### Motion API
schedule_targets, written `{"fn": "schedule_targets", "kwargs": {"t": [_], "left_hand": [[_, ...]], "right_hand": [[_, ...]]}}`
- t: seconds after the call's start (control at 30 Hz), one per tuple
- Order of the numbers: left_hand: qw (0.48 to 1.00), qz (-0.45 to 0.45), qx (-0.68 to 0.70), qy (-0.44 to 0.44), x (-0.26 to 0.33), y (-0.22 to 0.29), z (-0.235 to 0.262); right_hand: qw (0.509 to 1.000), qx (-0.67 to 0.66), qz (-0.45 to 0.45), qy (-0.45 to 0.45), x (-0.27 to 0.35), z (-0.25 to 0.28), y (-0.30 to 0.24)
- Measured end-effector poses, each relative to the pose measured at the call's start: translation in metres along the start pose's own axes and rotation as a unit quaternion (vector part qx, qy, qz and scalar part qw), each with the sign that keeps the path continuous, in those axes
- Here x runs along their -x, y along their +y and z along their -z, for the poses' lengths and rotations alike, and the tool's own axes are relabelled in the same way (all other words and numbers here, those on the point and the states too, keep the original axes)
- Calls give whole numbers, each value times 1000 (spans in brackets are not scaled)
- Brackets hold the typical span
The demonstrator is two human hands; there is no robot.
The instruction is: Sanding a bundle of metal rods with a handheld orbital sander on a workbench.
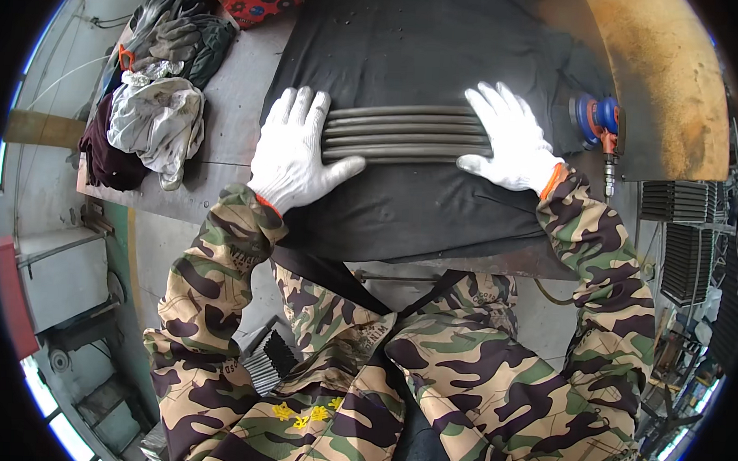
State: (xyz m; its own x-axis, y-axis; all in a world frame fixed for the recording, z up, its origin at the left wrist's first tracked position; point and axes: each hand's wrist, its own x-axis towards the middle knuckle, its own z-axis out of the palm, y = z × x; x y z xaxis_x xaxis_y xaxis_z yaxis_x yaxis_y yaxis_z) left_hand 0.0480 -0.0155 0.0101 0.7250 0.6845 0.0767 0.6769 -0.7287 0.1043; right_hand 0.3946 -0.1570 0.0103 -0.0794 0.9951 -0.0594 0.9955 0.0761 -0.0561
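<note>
Several dark grey metal rods lie side by side, running left to right, on a black cloth spread over the workbench. My left hand, in a white knit glove, rests flat over their left ends with its fingers stretched forward and the thumb out along the near side. Over the right ends lies my right hand, gloved the same way, fingers straight and thumb spread toward the nearest rod. Both palms hide the rod ends. Neither hand is wrapped round the rods.
A blue and red air sander sits at the cloth's right edge. Crumpled rags and grey gloves are piled on the bench at left, near a red patterned cloth. Racks of dark slotted parts stand beyond the bench at right.
</note>
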Motion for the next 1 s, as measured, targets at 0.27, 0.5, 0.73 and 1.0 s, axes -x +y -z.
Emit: {"fn": "schedule_targets", "kwargs": {"t": [0.27, 0.5, 0.73, 1.0], "left_hand": [[999, -9, -22, 47, -23, -13, -15], [995, -49, -1, 87, -18, -11, -15], [989, -58, -21, 136, -35, -12, -19], [991, -51, -6, 121, -22, -9, -23]], "right_hand": [[997, 21, 57, 41, -25, -5, 21], [996, 13, 64, 52, -16, -6, 17], [996, 37, 50, 70, -21, -4, 23], [997, 24, 47, 55, -13, -10, 16]]}}
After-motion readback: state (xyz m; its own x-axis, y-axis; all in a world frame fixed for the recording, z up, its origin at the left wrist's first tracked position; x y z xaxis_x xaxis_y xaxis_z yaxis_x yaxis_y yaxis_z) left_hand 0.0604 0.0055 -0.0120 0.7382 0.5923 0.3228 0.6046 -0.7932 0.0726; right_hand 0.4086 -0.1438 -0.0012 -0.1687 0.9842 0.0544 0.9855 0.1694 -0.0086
